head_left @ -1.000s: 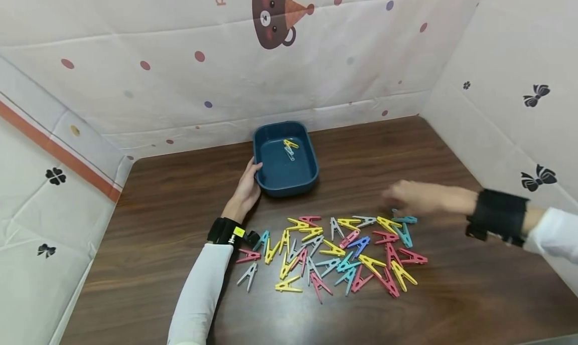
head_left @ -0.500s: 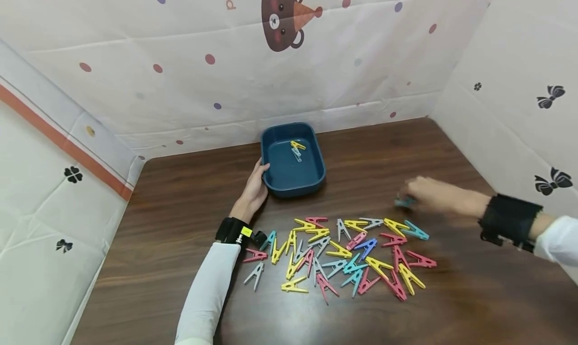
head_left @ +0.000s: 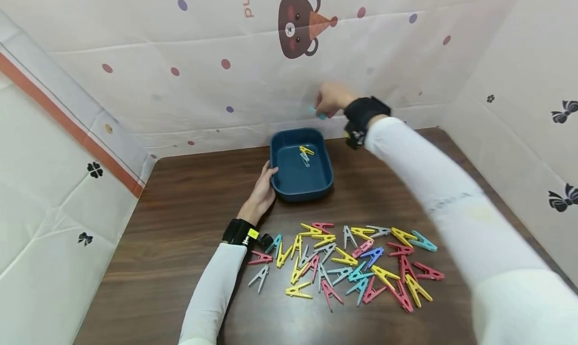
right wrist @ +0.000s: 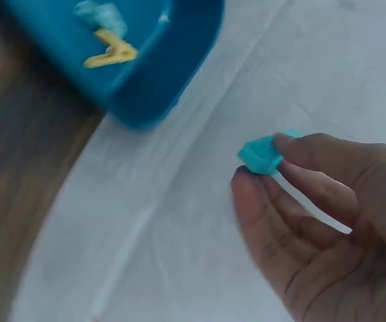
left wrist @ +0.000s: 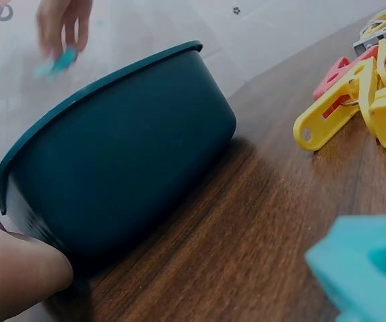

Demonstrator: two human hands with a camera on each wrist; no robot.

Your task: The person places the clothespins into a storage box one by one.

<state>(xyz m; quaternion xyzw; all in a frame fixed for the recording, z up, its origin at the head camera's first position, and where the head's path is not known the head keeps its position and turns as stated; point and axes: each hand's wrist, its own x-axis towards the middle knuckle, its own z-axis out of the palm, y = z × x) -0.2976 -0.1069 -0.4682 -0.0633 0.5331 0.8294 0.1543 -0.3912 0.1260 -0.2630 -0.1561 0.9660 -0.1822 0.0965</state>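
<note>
My right hand (head_left: pixel 333 98) pinches a turquoise clothespin (right wrist: pixel 263 154) between thumb and fingertips, raised above the back right corner of the dark blue plastic bin (head_left: pixel 301 192). Part of that clothespin is covered by the fingers. My left hand (head_left: pixel 263 189) grips the bin's left side, its thumb at the rim; some of its fingers are hidden against the wall. Inside the bin lie a yellow clothespin (head_left: pixel 306 150) and a pale blue clothespin (head_left: pixel 304 159), close together. The left wrist view shows the bin's outer wall (left wrist: pixel 132 141) from low down.
Many loose clothespins in yellow, pink, turquoise, grey and blue lie spread over the brown wooden table (head_left: pixel 189 224) in front of the bin. A blue clothespin (head_left: pixel 373 256) is among them. A printed white sheet (head_left: pixel 194 99) hangs behind the table and along both sides.
My right hand has picked up a turquoise clothespin from the right end of the spread and carried it up and left toward the bin. My left hand stays at the bin.
</note>
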